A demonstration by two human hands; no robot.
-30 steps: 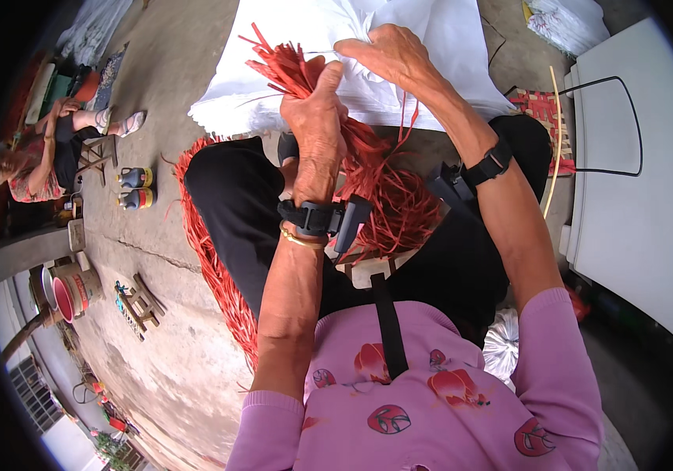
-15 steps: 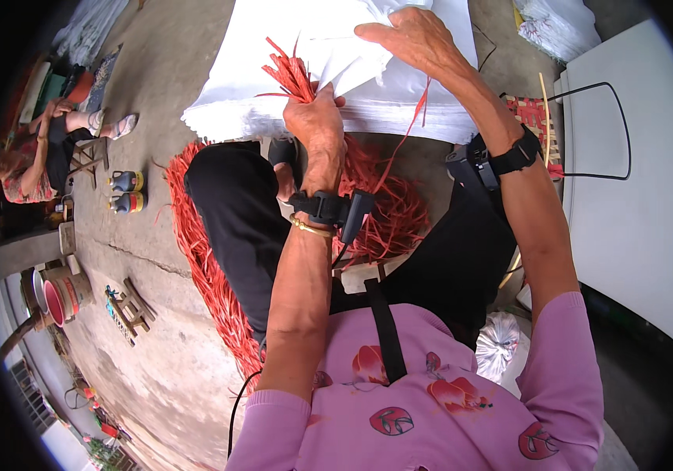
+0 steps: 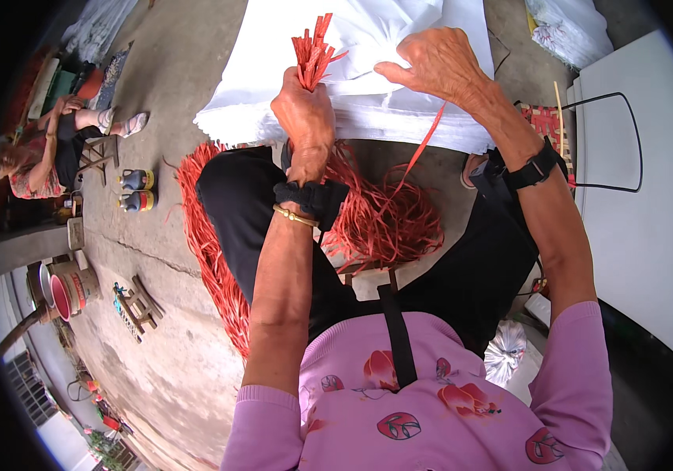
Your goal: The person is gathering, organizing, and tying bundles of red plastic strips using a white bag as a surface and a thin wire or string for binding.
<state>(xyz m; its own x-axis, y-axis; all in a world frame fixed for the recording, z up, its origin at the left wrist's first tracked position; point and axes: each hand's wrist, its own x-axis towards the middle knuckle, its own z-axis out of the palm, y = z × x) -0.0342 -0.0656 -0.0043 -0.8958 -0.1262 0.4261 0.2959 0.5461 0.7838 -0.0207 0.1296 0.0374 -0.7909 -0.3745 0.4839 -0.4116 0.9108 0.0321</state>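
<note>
A bundle of red strips [image 3: 313, 56] sticks up out of my left hand [image 3: 303, 118], which is closed around it above the near edge of a stack of white sheets [image 3: 274, 94]. Over the right part of the stack is my right hand [image 3: 445, 69], fingers curled and thumb pointing left. A single red strip [image 3: 427, 143] runs from under that hand down to a tangled heap of red strips [image 3: 391, 224] between my knees. The top white sheet is creased toward my right hand, whose fingertips are hidden.
More red strips [image 3: 215, 251] lie along my left leg. To the right stands a large white panel [image 3: 635, 173] beside a red-and-tan woven seat [image 3: 541, 122]. At the left, another person [image 3: 38, 165] sits near two dark jugs [image 3: 136, 190]. A small wooden stool [image 3: 140, 306] lies on the concrete floor.
My left hand has turned upright and shifted slightly left, with the bundle now apart from the white folds. My right hand has come down, nearer to me, and the red strip moved with it.
</note>
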